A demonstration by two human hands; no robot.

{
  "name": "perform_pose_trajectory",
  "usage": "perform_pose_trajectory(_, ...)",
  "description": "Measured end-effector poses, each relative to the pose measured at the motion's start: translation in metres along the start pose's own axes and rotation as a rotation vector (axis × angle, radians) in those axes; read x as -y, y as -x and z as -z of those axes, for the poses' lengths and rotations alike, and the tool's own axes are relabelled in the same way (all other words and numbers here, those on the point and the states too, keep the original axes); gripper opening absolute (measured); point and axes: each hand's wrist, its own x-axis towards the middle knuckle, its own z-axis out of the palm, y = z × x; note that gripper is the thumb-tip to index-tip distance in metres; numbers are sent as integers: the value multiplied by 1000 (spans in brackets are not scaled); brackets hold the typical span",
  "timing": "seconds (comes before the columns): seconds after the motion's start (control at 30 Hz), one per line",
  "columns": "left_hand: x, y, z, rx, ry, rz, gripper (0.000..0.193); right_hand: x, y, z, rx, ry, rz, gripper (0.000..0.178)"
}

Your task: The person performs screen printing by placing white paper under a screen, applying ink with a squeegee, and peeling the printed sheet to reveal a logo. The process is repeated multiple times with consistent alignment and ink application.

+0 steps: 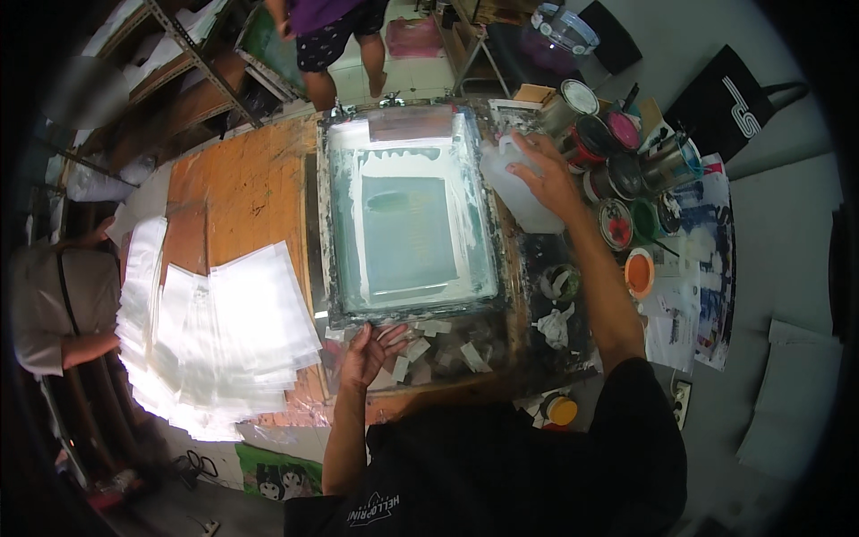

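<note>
A screen-printing frame [407,237] lies on the worktable in front of me, its greenish mesh bordered with smeared white ink. Across its far end rests a blurred reddish-brown bar, likely a squeegee [412,124]. My right hand [544,179] is closed around the top of a translucent white plastic jug [522,199], just right of the frame. The jug's handle is mostly hidden by my fingers. My left hand [370,354] is at the frame's near edge, palm up, with fingers spread and nothing in them. I cannot tell whether it touches the frame.
Stacked white sheets [224,331] fan out on the wooden table [246,192] at left. Several ink cans [617,224] crowd the right side, near a crumpled white rag [555,327]. One person [335,40] stands beyond the table; another person [67,304] is at far left.
</note>
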Motion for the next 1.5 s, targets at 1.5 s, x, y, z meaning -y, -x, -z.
perform_pose_trajectory(1.5, -4, -3, 15, 155, -5, 75, 40, -51, 66, 85, -86, 515, -441, 64)
